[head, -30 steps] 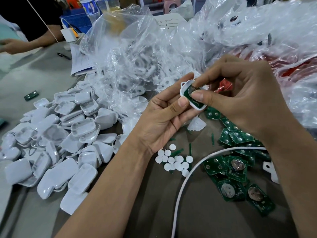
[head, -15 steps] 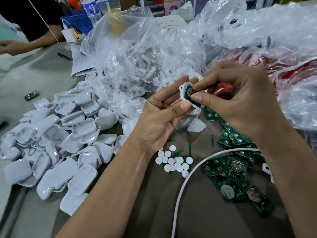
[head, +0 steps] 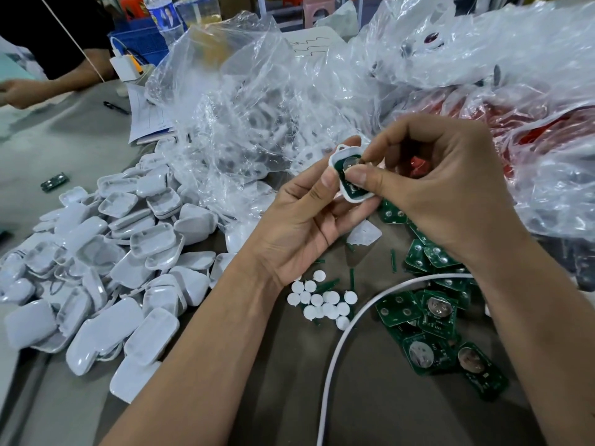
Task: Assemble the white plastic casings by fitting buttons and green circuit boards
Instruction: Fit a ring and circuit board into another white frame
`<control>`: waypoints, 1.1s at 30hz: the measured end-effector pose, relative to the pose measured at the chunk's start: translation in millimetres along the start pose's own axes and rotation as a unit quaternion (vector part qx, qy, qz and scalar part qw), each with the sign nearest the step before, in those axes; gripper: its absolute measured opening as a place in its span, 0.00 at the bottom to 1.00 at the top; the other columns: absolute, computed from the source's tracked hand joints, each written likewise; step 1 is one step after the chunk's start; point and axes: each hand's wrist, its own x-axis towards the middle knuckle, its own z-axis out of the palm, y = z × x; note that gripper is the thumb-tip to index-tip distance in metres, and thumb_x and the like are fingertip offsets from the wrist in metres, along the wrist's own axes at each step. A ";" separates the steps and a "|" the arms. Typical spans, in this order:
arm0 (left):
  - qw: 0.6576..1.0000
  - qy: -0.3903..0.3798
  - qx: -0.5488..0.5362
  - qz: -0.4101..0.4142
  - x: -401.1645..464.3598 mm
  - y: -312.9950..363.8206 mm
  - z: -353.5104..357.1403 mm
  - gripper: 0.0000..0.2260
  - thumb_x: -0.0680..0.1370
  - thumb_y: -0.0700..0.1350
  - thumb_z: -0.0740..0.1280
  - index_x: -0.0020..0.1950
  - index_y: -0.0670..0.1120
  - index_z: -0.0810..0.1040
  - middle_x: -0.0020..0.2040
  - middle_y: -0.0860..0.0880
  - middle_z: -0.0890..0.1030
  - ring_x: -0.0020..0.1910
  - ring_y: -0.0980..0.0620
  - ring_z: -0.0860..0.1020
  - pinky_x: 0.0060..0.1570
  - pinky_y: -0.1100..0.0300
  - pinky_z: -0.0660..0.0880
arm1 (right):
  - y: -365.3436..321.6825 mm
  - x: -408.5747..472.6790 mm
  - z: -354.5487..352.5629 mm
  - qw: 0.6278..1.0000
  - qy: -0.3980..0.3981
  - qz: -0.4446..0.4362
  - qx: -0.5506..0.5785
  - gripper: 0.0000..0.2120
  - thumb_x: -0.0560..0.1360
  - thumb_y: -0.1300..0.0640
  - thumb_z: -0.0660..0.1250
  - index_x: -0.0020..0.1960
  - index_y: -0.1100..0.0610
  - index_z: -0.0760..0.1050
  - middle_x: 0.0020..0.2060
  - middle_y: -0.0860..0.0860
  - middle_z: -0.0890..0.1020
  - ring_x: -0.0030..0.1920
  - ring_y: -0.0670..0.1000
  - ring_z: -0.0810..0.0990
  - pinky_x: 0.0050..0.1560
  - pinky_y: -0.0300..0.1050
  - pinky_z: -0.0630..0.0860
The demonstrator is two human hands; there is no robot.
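Note:
My left hand (head: 299,220) holds a white plastic casing (head: 338,159) from below and behind, above the middle of the table. A green circuit board (head: 349,188) with a round silver cell lies inside the casing. My right hand (head: 444,181) pinches the board with thumb and forefinger, the thumb flat on top of it. Below my hands, small white round buttons (head: 322,300) lie loose on the table. More green circuit boards (head: 431,317) are heaped to the right of them. A big pile of white casings (head: 106,255) fills the left.
Crumpled clear plastic bags (head: 257,107) of parts rise behind my hands; bags with red parts (head: 531,130) lie at the right. A white cable (head: 347,333) curves across the table under my right forearm. Another person's arm (head: 48,85) rests at the far left. A stray board (head: 54,181) lies left.
Both hands have lifted slightly with the casing, which is now turned so the board's silver cell faces me. My right thumb has shifted lower on the board.

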 end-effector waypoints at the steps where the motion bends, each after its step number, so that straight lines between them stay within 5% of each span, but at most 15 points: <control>1: 1.000 0.003 0.001 -0.007 -0.1 -0.2 0.4 0.14 0.78 0.43 0.66 0.61 0.41 0.84 0.60 0.43 0.85 0.55 0.47 0.85 0.53 0.55 0.82 | -2.0 -0.3 -0.3 1.000 -0.002 -0.004 -0.006 0.10 0.70 0.52 0.82 0.47 0.53 0.85 0.37 0.56 0.81 0.35 0.61 0.77 0.33 0.57 0.75; 9: 0.998 0.022 0.002 -0.051 -1.1 -1.3 -0.3 0.12 0.77 0.49 0.67 0.51 0.43 0.86 0.51 0.44 0.86 0.47 0.48 0.86 0.48 0.57 0.83 | -9.2 -0.6 -1.5 0.999 -0.023 -0.023 -0.042 0.08 0.72 0.55 0.81 0.49 0.50 0.86 0.41 0.53 0.81 0.38 0.50 0.78 0.37 0.42 0.76; 33: 0.998 0.033 0.002 -0.048 -2.9 -0.6 -1.8 0.13 0.75 0.47 0.69 0.53 0.42 0.86 0.55 0.42 0.85 0.50 0.47 0.86 0.49 0.56 0.83 | -4.0 -0.2 -1.2 0.998 -0.044 -0.034 -0.031 0.08 0.72 0.57 0.81 0.47 0.57 0.85 0.42 0.54 0.82 0.40 0.52 0.81 0.40 0.58 0.79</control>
